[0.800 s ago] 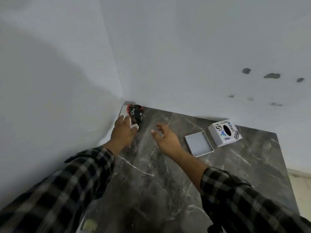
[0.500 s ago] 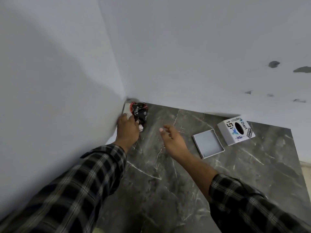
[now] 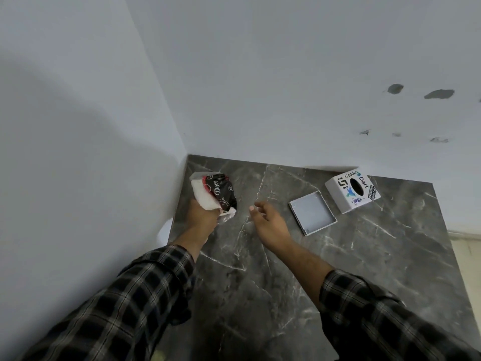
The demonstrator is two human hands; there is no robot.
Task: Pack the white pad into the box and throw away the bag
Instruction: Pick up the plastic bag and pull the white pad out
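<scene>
My left hand (image 3: 203, 216) grips a black printed bag (image 3: 221, 192) lifted off the dark marble table (image 3: 286, 282), near the wall corner. A white pad (image 3: 201, 194) shows inside the bag on its left side. My right hand (image 3: 270, 222) hovers open over the table, just right of the bag, holding nothing. A shallow white box tray (image 3: 311, 212) lies open on the table to the right. Behind it stands a white box part (image 3: 351, 192) with stickers and an oval hole.
Pale walls meet in a corner at the table's far left. The right wall has several dark chipped spots (image 3: 440, 93). The table's right edge (image 3: 442, 222) drops to a light floor.
My left hand has closed on the bag and raised it from the corner, tilting it upright. The right hand stayed open, close beside it.
</scene>
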